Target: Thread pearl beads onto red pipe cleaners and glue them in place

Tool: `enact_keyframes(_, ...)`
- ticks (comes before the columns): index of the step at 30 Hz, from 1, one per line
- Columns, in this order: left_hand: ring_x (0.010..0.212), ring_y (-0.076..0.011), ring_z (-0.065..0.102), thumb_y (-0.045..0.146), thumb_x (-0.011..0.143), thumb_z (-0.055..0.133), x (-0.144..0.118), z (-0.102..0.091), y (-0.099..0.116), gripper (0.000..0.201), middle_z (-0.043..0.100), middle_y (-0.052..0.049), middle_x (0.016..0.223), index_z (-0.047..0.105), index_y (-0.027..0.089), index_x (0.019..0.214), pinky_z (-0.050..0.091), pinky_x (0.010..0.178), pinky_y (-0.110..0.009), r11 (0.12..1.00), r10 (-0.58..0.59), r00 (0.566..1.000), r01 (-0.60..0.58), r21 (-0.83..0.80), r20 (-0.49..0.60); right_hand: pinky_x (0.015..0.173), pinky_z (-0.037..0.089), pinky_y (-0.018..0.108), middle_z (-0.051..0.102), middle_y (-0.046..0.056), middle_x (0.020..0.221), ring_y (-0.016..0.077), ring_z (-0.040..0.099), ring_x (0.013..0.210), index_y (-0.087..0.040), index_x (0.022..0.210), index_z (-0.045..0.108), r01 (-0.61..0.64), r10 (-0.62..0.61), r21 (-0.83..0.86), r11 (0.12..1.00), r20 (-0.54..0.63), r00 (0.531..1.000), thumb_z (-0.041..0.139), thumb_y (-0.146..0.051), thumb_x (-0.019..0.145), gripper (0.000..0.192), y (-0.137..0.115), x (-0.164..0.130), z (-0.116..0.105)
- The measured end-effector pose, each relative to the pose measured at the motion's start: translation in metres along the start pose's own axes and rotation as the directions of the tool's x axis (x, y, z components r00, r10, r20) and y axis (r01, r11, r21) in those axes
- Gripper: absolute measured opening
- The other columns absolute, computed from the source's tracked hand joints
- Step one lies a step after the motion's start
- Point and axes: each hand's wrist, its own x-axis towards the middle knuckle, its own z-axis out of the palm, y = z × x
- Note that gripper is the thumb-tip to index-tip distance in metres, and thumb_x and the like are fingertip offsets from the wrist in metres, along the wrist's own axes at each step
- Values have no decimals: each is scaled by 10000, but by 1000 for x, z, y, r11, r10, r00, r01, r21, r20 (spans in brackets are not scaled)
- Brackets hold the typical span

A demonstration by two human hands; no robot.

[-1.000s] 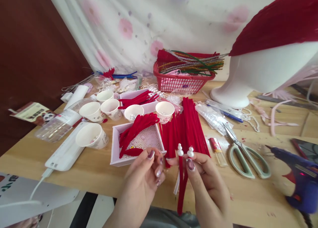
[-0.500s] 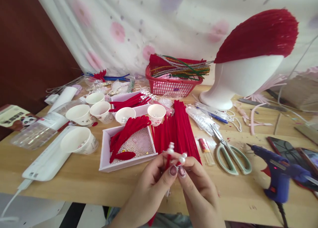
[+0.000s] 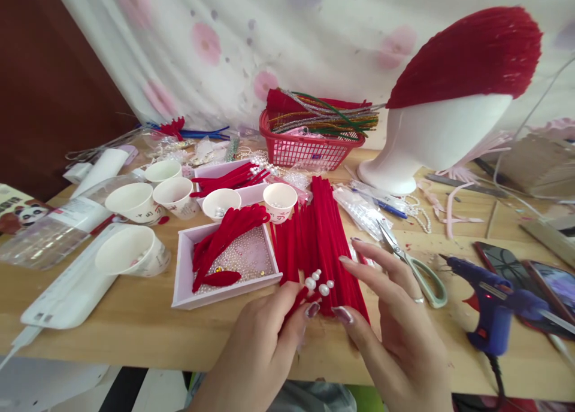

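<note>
My left hand (image 3: 260,334) pinches red pipe cleaner pieces tipped with white pearl beads (image 3: 311,283) between thumb and forefinger. Two beaded tips stick out past the fingers; the lower ends are mostly hidden by the hand. To its right, my right hand (image 3: 399,322) is open, thumb and fingers spread, holding nothing. Its fingers hover over the bundle of long red pipe cleaners (image 3: 326,232) lying on the table. Left of the bundle stands a shallow white box (image 3: 224,293) with small pearl beads (image 3: 249,253) and bent red pipe cleaner loops (image 3: 229,235) in it.
Several paper cups (image 3: 130,253) stand at the left beside a white power strip (image 3: 58,304). Scissors (image 3: 424,277), partly behind my right hand, and a blue glue gun (image 3: 489,304) lie rightward. Farther back are a red basket (image 3: 309,151) and a white mannequin head (image 3: 404,136).
My right hand has let go of the beaded pieces and moved right, its fingers spreading. The left hand keeps hold, and the pieces now tilt to the right. The view has shifted slightly.
</note>
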Motion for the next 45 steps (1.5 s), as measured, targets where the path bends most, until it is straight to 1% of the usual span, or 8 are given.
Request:
enact_keyframes(5, 720, -272, 736, 214, 978, 545, 0, -4, -5, 197, 801, -76, 826, 738, 238, 1012, 481, 624, -315, 943, 167, 984, -177, 283, 59, 1101, 348, 395, 516, 37, 1435, 241, 460, 1307, -297, 1144, 675, 196, -160, -205, 959, 177, 971, 585, -159, 1017, 208, -4, 22, -15)
enact_keyframes(14, 629, -230, 743, 178, 985, 569, 0, -7, 0, 130, 788, -57, 765, 692, 188, 948, 460, 537, -278, 816, 268, 945, -325, 478, 186, 1009, 404, 440, 677, 48, 1206, 241, 608, 1139, -258, 901, 609, 71, -36, -182, 981, 189, 981, 549, -123, 1013, 185, 2, 18, -8)
enact_keyframes(20, 609, -244, 749, 179, 1003, 528, -2, -8, 1, 198, 795, -76, 765, 725, 160, 1007, 473, 510, -288, 797, 269, 941, -337, 501, 205, 819, 479, 313, 641, 30, 1019, 190, 635, 963, -253, 888, 601, 21, -9, -123, 992, 96, 995, 546, -112, 1005, 191, -1, 19, -4)
enact_keyframes(26, 656, -253, 766, 173, 1005, 515, -2, -9, -1, 212, 801, -84, 779, 720, 153, 1054, 499, 553, -287, 818, 280, 942, -335, 468, 184, 852, 426, 333, 591, 20, 1023, 191, 584, 976, -257, 878, 597, 5, -8, -129, 992, -30, 1000, 536, -122, 1015, 202, 0, 18, -15)
enact_keyframes(30, 649, -250, 756, 174, 995, 540, -1, -9, -4, 197, 805, -87, 789, 731, 176, 1040, 484, 552, -287, 794, 324, 933, -357, 491, 154, 1007, 426, 347, 575, 52, 1297, 226, 550, 1214, -289, 1072, 660, 97, -75, -139, 986, 156, 985, 587, -323, 1043, 86, 1, 15, -21)
enact_keyframes(33, 599, -255, 735, 141, 973, 550, -2, -10, -5, 194, 801, -107, 780, 741, 155, 1009, 447, 518, -299, 714, 391, 909, -398, 576, 143, 1066, 429, 336, 544, 47, 1419, 219, 532, 1304, -314, 1153, 663, 143, -96, -167, 975, 261, 960, 608, -277, 1031, 139, 2, 14, -20)
enact_keyframes(38, 581, -254, 716, 72, 931, 561, -3, -11, -4, 225, 790, -116, 776, 734, 130, 1062, 375, 492, -307, 621, 417, 888, -434, 653, 193, 996, 483, 355, 664, 46, 1259, 210, 641, 1140, -273, 953, 674, 127, -90, -152, 980, 227, 970, 603, -146, 1003, 155, 3, 15, -14)
enact_keyframes(45, 517, -245, 689, 44, 901, 567, -1, -8, 0, 193, 718, -60, 650, 728, 122, 975, 313, 451, -324, 568, 434, 872, -459, 683, 226, 890, 500, 266, 682, 31, 1074, 164, 662, 1005, -239, 917, 611, 130, -103, -175, 976, 158, 982, 545, -96, 996, 176, 1, 15, -10)
